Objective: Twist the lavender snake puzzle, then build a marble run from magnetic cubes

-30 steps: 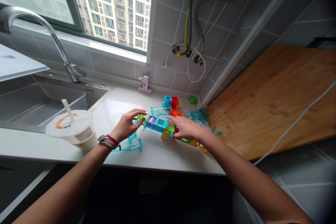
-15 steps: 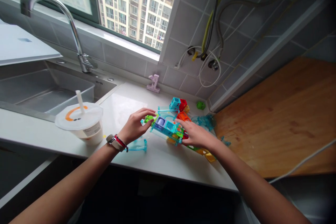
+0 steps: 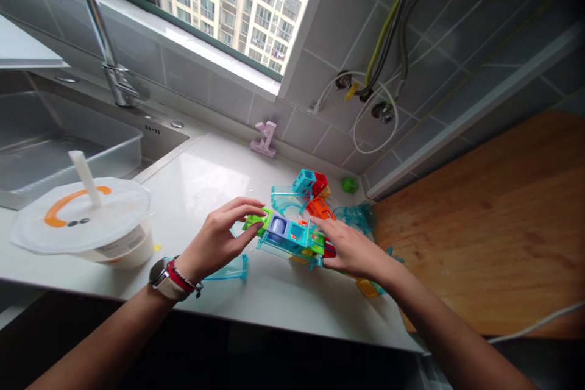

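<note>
A row of joined plastic toy blocks (image 3: 278,228), green, purple and light blue, is held above the white countertop between both hands. My left hand (image 3: 223,234), with a watch and red bracelet at its wrist, has thumb and fingers closed around the green block (image 3: 256,220) at the row's left end. My right hand (image 3: 345,245) grips the right end, where green and red pieces show by its fingers. Clear blue track pieces (image 3: 286,248) run along the row's near side. Behind it stand light blue (image 3: 303,181), red (image 3: 320,183) and orange (image 3: 320,208) blocks.
A lidded drink cup with a straw (image 3: 109,225) stands at the left, near the sink (image 3: 167,149). A curved clear blue piece (image 3: 233,269) lies below my left hand. A pinkish stand (image 3: 264,139) and a green piece (image 3: 350,185) sit by the wall. A wooden panel (image 3: 479,219) rises at right.
The view has shifted closer, with the cup and sink moving left and down or out of frame. Both hands keep their hold; the green block now shows more plainly between my left fingers.
</note>
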`<move>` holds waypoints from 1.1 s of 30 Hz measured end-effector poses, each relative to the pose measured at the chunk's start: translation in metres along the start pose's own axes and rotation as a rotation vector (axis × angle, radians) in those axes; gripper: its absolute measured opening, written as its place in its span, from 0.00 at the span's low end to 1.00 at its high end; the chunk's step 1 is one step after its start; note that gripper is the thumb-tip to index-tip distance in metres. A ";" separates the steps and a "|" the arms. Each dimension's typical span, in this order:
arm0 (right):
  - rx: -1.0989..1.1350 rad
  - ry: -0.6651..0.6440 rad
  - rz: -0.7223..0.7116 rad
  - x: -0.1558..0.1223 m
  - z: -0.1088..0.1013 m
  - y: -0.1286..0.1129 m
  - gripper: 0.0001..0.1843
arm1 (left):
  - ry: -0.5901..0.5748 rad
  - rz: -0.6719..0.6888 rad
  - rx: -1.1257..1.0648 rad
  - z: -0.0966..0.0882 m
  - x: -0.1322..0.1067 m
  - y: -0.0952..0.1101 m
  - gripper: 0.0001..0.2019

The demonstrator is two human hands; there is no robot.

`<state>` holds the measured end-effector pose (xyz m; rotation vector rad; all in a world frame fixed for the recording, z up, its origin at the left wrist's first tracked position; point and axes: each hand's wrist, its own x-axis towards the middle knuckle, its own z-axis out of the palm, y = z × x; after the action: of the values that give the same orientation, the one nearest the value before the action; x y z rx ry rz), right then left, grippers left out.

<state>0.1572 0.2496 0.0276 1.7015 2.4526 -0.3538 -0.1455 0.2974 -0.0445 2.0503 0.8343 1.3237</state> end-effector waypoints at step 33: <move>0.050 -0.061 -0.015 0.004 -0.002 0.005 0.50 | 0.075 -0.148 -0.169 -0.004 -0.001 -0.009 0.10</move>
<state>0.1603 0.2554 0.0284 1.6664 2.4340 -0.4661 -0.1513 0.3028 -0.0501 1.7838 0.8580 1.3481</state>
